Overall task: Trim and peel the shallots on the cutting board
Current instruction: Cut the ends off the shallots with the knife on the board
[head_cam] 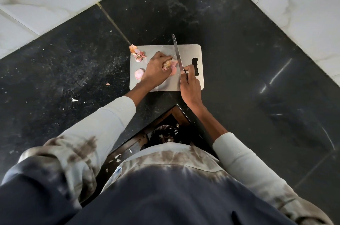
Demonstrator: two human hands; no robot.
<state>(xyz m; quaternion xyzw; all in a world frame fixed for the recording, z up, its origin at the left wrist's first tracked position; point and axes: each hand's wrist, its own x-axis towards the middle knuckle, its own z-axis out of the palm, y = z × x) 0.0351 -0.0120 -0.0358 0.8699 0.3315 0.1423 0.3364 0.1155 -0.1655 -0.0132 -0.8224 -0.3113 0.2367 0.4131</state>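
Left hand [156, 70] curled knuckles-up over a papery pink-and-tan shallot [170, 64], grip clamped on it, loose skin spilling out from under the fingertips toward the blade side. Held low against the pale grey rectangular plastic cutting board [187, 50] with a wavy handle slot, near the board's middle. Right hand [190, 88] wrapped shut around the handle of a long narrow steel knife [177, 52], forefinger hooked over the top just behind the blade; handle itself hidden inside the grip. Blade angled up and away from that grip, running just beside the held shallot on its right, tip reaching past the board's far edge over the black speckled stone counter [239, 59]. Whether edge touches shallot: cannot tell.

To the left of the left grip, one peeled round pale pink shallot [139, 74] lying on the board, close to the wrist. Farther out beyond that grip, at the board's far left corner, a small heap of pink and orange shallot skins and trimmings [137, 53], partly overhanging onto the counter.

Both forearms stretched forward and converging on the board, bare at the wrists, light grey stained sleeves [103, 129] pushed back. Scattered skin flecks on the counter left of the board.
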